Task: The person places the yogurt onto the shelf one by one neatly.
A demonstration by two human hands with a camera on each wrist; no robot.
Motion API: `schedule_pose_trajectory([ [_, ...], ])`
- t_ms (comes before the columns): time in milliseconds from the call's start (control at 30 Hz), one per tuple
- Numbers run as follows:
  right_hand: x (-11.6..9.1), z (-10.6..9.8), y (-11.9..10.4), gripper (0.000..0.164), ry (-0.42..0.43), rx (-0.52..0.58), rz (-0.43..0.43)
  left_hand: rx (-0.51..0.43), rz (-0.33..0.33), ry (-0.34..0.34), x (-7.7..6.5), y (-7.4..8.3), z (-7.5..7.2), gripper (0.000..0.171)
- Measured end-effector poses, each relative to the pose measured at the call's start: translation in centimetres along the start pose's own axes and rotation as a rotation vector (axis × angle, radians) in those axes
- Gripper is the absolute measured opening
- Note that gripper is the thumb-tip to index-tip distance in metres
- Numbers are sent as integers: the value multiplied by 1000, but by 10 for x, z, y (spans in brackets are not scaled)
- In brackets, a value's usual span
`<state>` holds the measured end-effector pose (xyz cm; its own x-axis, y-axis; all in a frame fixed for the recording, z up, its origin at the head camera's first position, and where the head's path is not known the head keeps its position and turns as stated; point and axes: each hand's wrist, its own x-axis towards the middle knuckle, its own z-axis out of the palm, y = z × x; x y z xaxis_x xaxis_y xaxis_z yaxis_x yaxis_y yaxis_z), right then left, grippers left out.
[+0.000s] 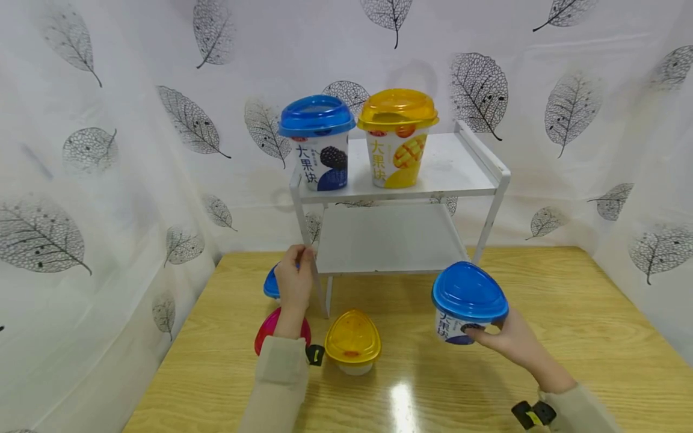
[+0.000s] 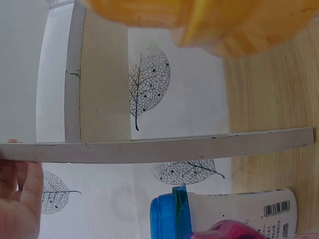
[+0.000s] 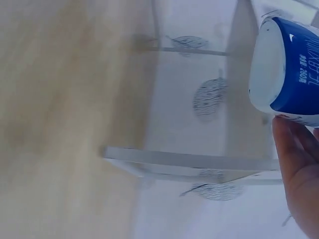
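Observation:
My left hand [image 1: 295, 278] grips the left front leg of a white two-tier shelf [image 1: 387, 237]; in the left wrist view its fingers [image 2: 31, 181] lie at the leg [image 2: 149, 152]. In my right hand [image 1: 511, 340] is a blue-lidded yogurt cup [image 1: 468, 293] with a blackberry label, held upright off the table, in front of the shelf's right side. The right wrist view shows the cup's white base [image 3: 267, 67] and thumb or fingers against its side. On the top tier stand a blue-lidded blackberry cup [image 1: 319, 144] and a yellow-lidded mango cup [image 1: 399, 139], side by side.
On the wooden table [image 1: 552, 300], a yellow-lidded cup [image 1: 353, 340] stands before the shelf. A pink-lidded cup [image 1: 266, 332] and another blue-lidded cup [image 1: 271, 282] are partly hidden by my left arm. A leaf-patterned curtain [image 1: 595, 150] hangs behind and at the sides.

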<state>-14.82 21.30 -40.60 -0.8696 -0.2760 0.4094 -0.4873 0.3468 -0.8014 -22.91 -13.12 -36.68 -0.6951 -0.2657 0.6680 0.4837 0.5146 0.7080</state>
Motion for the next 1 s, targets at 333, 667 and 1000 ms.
schedule_pose_trajectory([
  [333, 24, -22, -40, 84, 78, -13, -236, 0, -12, -6, -1, 0, 0, 20],
  [667, 51, -44, -70, 81, 86, 150, -420, -11, -20, -12, 0, -1, 0, 20],
  [1000, 81, -61, -96, 70, 144, 395, -544, -8, -20, -11, 0, 0, 0, 18],
])
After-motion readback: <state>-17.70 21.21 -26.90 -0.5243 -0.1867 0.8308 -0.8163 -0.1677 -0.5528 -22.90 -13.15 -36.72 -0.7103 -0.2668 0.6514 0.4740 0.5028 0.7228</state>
